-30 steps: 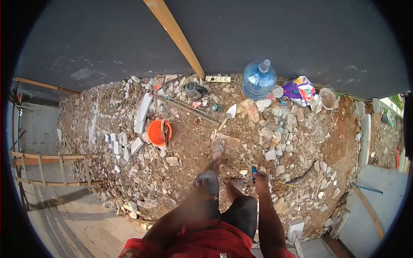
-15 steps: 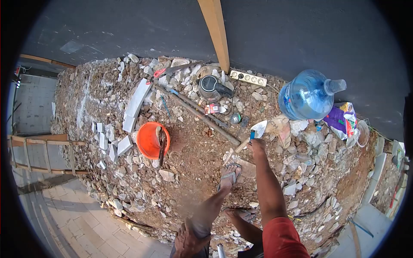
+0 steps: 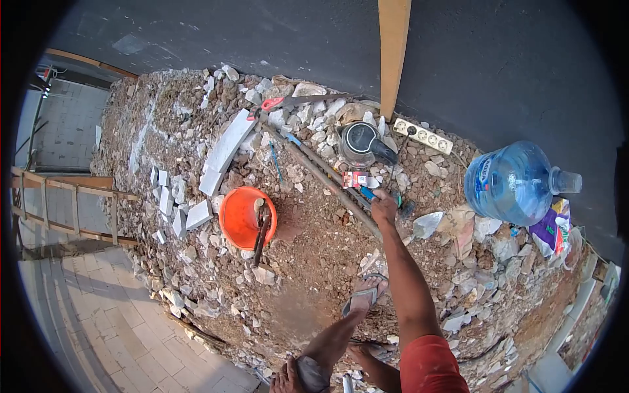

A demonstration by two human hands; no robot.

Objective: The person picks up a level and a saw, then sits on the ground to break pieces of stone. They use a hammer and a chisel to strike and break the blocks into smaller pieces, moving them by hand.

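Observation:
My right hand [image 3: 384,208] is closed on a small blue object [image 3: 368,194] that sticks out past the fingertips; its kind is too small to make out. Right by it lies a red and white cigarette pack [image 3: 356,179], with long wooden poles [image 3: 327,175] running alongside. Just beyond stands a glass kettle [image 3: 359,141] with a black lid and handle. A pale pointed blade [image 3: 428,224], like a trowel's, rests on the rubble to the right of the hand. My left hand [image 3: 287,380] lies on my knee, fingers spread, holding nothing.
An orange bucket [image 3: 242,223] with wooden sticks over its rim stands left on the rubble. Behind are a red-handled saw [image 3: 308,99], white blocks [image 3: 226,147] and a power strip [image 3: 422,135]. A large water bottle [image 3: 511,183] lies tilted at right. A wooden beam [image 3: 394,56] leans on the dark wall.
My right hand, with the blue object, has moved from beside the pale blade leftward to the cigarette pack. The view has shifted left. My left hand stays on the knee.

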